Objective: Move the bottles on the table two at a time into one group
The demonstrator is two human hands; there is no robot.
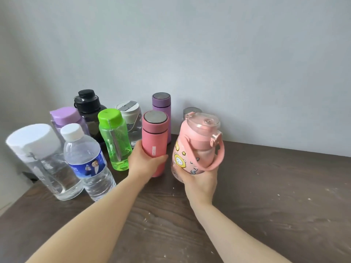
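Observation:
My left hand (144,162) grips a slim pink flask (154,137) with a steel lid, held upright beside the group. My right hand (199,179) holds a round pink cartoon bottle (195,147) with a clear lid and a pink strap, tilted slightly. Grouped at the left stand a green bottle (114,137), a labelled water bottle (87,160), a large clear bottle with a white cap (41,158), a lilac-capped bottle (65,118), a black bottle (89,111), a white-lidded bottle (131,114) and a purple flask (161,109). Another steel lid (190,110) peeks out behind the cartoon bottle.
The dark wooden table (275,196) stretches to the right and toward me, speckled with pale flecks. A plain grey wall (209,54) runs right behind the bottles. The table's left edge lies just beyond the large clear bottle.

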